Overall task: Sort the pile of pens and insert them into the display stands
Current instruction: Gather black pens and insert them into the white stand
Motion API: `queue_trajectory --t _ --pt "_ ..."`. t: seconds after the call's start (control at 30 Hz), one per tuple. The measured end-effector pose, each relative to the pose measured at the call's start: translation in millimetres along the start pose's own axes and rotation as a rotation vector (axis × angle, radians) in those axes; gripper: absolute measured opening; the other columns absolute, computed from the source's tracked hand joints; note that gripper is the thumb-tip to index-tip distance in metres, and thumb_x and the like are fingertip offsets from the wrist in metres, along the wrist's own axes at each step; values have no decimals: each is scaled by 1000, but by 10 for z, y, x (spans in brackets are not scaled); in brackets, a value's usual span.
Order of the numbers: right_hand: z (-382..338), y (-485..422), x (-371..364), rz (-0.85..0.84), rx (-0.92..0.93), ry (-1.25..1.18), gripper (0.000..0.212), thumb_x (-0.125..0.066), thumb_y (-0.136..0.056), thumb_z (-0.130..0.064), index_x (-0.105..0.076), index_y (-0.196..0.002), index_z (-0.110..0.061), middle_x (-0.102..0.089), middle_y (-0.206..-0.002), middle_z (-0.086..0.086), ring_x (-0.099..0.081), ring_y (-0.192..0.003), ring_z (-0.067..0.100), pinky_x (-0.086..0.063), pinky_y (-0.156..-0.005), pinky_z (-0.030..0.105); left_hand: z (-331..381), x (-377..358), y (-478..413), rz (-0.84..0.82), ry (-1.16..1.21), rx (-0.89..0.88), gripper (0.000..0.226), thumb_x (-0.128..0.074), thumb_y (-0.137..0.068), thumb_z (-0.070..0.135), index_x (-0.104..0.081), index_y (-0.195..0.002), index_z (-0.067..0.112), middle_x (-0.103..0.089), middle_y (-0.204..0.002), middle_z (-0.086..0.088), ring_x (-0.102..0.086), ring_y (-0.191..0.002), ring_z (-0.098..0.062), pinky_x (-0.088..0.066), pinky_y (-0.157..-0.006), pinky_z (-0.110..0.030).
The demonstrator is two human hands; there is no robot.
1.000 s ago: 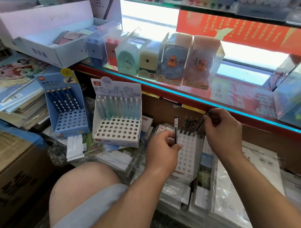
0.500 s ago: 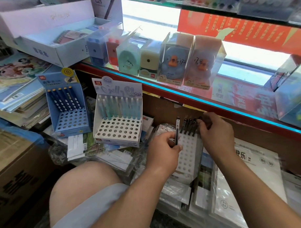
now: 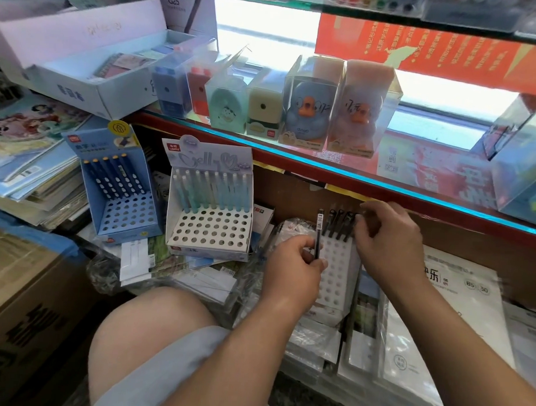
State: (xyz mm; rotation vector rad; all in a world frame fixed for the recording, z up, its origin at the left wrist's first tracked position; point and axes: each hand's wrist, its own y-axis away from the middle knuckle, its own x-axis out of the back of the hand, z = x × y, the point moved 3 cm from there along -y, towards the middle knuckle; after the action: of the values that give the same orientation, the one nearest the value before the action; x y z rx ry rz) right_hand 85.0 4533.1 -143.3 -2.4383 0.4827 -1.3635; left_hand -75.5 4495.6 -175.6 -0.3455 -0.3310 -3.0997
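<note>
A white perforated display stand lies under the shelf, with three black pens standing in its back row. My left hand pinches one more black pen upright at the stand's left edge. My right hand hovers over the stand's back right corner, fingers curled at the rightmost pens; whether it holds one is hidden. A blue stand holds dark blue pens, and a white stand holds pale blue and green pens at the left.
A glass shelf edge with boxed sharpeners runs just above the stands. Plastic-wrapped paper packs lie to the right. Stacked books and a cardboard box sit at the left. My bare knee is below.
My right hand has come down and leftward from the shelf edge to the stand's back row. My left hand stays put with its pen.
</note>
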Motion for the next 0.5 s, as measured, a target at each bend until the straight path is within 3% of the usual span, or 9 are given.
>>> queue_trajectory --t 0.1,0.17,0.27,0.37,0.5 --pt "-153 34 84 -146 -39 -358 10 -65 -96 -31 -72 -102 -27 -68 -86 -15 -65 -83 5 -53 -68 17 34 -11 16 -45 33 -16 22 -67 -96 13 -66 -100 36 -63 -80 12 -63 -76 -3 -52 -60 -16" --pt "-260 49 123 -258 -25 -512 9 -69 -93 -31 -71 -102 -30 -70 -84 -15 -67 -84 7 -56 -69 18 59 -28 27 -74 60 -39 21 -66 -97 14 -69 -106 32 -65 -84 9 -64 -80 -6 -50 -60 -16" --pt "-303 37 152 -295 14 -498 18 -75 -89 -26 -70 -106 -29 -70 -85 -15 -68 -84 3 -55 -71 14 75 -46 20 -82 61 -93 24 -66 -97 13 -71 -115 29 -61 -80 5 -58 -71 -9 -50 -57 -20" --pt "-301 10 154 -327 27 -428 14 -75 -90 -27 -71 -104 -29 -70 -84 -12 -69 -82 6 -59 -71 22 88 -60 25 -80 -39 -184 24 -67 -97 15 -71 -116 29 -55 -79 8 -52 -69 -5 -49 -59 -20" --pt "-280 -63 241 -205 22 -407 9 -72 -93 -27 -69 -100 -33 -69 -86 -17 -68 -84 4 -59 -74 22 54 -4 20 38 -174 -186 38 -72 -93 27 -60 -128 31 -55 -108 8 -56 -92 -4 -52 -79 -22"
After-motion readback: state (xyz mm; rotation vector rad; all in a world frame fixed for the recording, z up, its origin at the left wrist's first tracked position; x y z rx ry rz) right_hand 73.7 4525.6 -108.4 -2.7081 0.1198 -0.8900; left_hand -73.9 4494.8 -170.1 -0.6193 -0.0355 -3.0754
